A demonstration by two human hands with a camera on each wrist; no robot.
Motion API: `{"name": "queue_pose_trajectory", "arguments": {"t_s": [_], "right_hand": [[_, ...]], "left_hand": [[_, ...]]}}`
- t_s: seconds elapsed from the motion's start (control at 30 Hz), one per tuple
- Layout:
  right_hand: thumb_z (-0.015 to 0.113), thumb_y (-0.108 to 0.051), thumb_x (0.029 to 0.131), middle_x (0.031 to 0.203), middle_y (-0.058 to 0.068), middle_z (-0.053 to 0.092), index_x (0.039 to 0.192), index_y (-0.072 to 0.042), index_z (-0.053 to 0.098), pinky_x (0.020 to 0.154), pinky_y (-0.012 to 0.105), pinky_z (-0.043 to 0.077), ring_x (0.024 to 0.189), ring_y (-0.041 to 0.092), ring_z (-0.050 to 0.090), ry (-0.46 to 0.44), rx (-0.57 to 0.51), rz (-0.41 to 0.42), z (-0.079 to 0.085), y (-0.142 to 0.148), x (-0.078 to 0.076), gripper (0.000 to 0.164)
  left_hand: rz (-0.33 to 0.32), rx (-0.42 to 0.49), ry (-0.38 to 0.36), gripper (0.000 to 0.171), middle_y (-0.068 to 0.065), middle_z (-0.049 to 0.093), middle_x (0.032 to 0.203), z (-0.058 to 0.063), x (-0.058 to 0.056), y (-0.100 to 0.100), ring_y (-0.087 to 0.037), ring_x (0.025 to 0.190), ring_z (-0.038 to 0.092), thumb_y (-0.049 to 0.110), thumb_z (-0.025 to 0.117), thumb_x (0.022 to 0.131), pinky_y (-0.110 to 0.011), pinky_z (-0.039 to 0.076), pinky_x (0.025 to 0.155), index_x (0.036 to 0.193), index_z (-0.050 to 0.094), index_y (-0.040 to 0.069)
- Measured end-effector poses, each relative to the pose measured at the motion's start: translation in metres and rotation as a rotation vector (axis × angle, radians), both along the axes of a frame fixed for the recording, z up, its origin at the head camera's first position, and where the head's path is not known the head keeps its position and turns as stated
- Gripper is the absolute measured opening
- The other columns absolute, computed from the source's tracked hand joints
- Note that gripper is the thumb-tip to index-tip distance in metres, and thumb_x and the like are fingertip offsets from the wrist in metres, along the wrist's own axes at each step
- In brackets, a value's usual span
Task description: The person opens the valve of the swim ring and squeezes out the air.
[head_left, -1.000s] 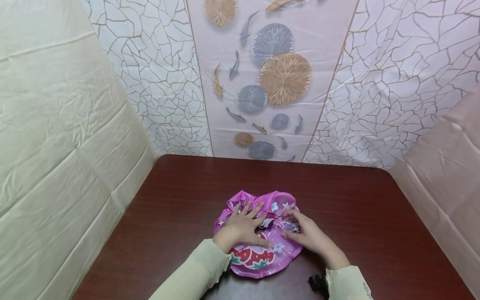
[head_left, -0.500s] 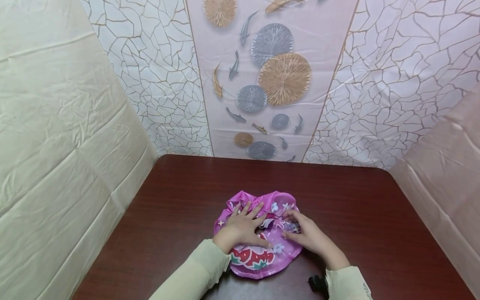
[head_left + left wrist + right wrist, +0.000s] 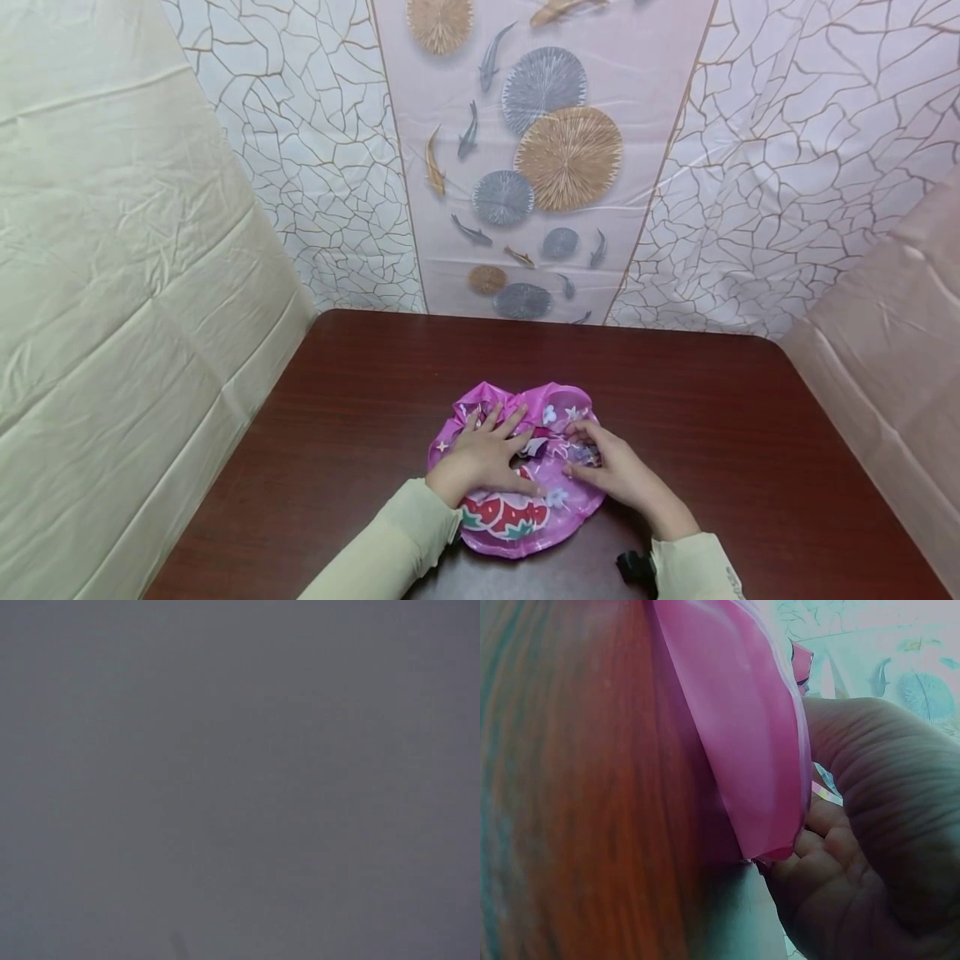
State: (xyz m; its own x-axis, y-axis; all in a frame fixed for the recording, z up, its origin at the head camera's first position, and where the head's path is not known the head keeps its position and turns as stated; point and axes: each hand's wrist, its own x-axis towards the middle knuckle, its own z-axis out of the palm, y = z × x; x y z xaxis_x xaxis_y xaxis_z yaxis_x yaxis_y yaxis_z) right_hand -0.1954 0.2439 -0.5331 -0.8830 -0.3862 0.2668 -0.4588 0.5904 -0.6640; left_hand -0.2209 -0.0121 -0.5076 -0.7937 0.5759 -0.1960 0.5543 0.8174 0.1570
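A pink, see-through inflatable swim ring (image 3: 517,546) lies crumpled and soft on the table, printed with red strawberries and pale flowers. My left hand (image 3: 487,458) rests palm down across its left half, fingers spread. On the right half, my right hand (image 3: 615,467) touches the ring with bent fingers, thumb and forefinger apart. The right wrist view has the ring's pink side (image 3: 742,735) standing up from the wood, close beside the right thumb and loosely curled fingers. Blank grey fills the left wrist view, with no hand or ring visible there.
The dark red-brown wooden table (image 3: 360,392) has rounded far corners. Cream cloth (image 3: 150,292) hangs along the left side, and a patterned curtain (image 3: 337,167) closes off the back. A black strap piece (image 3: 636,567) sits by the right cuff.
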Motion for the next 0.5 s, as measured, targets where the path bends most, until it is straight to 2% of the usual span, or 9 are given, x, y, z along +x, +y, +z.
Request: {"name": "queue_pose_trajectory", "arguments": {"t_s": [0.5], "right_hand": [[0.084,-0.015,0.083,0.116,0.006,0.066,0.126,-0.006,0.058,0.092,0.046,0.054,0.108,0.025,0.064,-0.005,0.005,0.006,0.0018,0.0007,-0.0001,0.050]], "left_hand": [[-0.004,0.000,0.007,0.103,0.007,0.005,0.169,0.0006,-0.0002,0.0006,-0.032,0.154,0.004,0.088,0.053,0.075,-0.060,0.005,0.121,0.159,0.028,0.034]]}}
